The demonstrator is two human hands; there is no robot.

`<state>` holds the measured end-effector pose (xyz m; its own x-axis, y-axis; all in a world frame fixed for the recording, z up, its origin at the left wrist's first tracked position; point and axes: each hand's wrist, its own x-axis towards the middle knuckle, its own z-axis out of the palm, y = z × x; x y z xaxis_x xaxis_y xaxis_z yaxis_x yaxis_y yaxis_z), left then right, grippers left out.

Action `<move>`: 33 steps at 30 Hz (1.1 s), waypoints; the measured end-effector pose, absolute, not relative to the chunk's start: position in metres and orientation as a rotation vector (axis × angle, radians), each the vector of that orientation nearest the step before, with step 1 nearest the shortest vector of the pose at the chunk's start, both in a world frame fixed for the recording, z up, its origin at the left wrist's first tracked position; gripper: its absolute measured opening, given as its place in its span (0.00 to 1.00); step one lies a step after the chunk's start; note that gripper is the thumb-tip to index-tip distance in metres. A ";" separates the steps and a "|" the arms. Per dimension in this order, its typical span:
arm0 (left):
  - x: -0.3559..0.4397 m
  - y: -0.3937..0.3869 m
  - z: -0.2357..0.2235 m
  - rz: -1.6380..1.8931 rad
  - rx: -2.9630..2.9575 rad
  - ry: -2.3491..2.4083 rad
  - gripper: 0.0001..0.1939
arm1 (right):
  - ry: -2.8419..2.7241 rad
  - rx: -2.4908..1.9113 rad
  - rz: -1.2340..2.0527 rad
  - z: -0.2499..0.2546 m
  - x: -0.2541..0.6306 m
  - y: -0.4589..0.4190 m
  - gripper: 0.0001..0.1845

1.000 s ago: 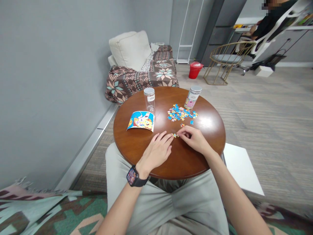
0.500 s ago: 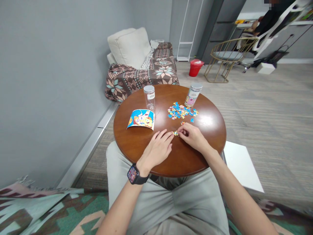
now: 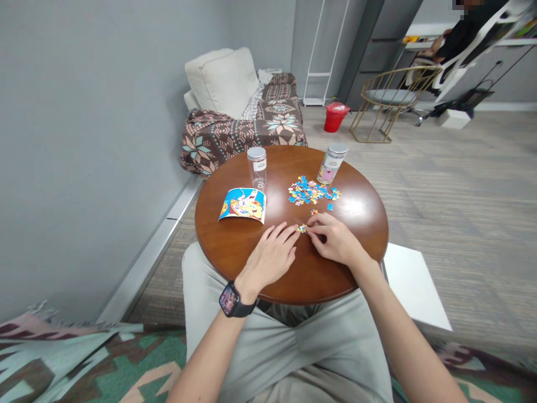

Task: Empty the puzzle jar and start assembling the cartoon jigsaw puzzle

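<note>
My left hand (image 3: 272,254) lies flat on the round wooden table (image 3: 235,246), fingers stretched out. Its fingertips touch the left side of a small cluster of puzzle pieces (image 3: 301,228). From the right, my right hand (image 3: 331,236) pinches the edge of that cluster between thumb and fingers; the exact contact is partly hidden. A single red-and-yellow puzzle piece (image 3: 314,212) lies just beyond the right fingers, and a blue puzzle piece (image 3: 330,207) is farther right. Behind them spreads a loose pile of puzzle pieces (image 3: 308,191). The curled reference picture (image 3: 243,205) rests at the left.
A clear jar (image 3: 259,170) with a silver lid stands at the table's back left, and a labelled jar (image 3: 331,165) at the back right. Beyond are a covered sofa (image 3: 251,129), a red bin (image 3: 335,117), a gold-framed chair (image 3: 390,98) and a seated person (image 3: 470,33).
My right hand has shifted slightly right and toward me, its fingers a little more spread at the cluster's edge. My left hand stays in place.
</note>
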<state>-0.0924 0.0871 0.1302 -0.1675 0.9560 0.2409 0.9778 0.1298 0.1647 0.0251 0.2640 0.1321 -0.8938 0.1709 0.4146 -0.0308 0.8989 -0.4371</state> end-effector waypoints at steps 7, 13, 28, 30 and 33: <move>-0.093 0.087 0.131 -0.416 -1.979 -2.303 0.23 | -2.640 -0.072 0.609 0.134 0.025 0.264 0.13; -0.093 0.086 0.130 -0.478 -1.941 -2.324 0.24 | -2.540 -0.196 0.641 0.130 0.026 0.269 0.14; -0.094 0.086 0.129 -0.491 -1.956 -2.331 0.23 | -2.552 -0.175 0.665 0.130 0.024 0.269 0.13; -0.094 0.085 0.129 -0.502 -1.944 -2.332 0.23 | -2.524 -0.192 0.683 0.129 0.023 0.270 0.12; -0.094 0.085 0.129 -0.522 -1.923 -2.315 0.23 | -2.500 -0.212 0.729 0.129 0.023 0.270 0.12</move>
<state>-0.0937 0.0849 0.1285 -0.2048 0.9376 0.2809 0.9674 0.1503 0.2037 0.0225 0.2703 0.1289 -0.8511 0.2857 0.4405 0.0039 0.8424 -0.5388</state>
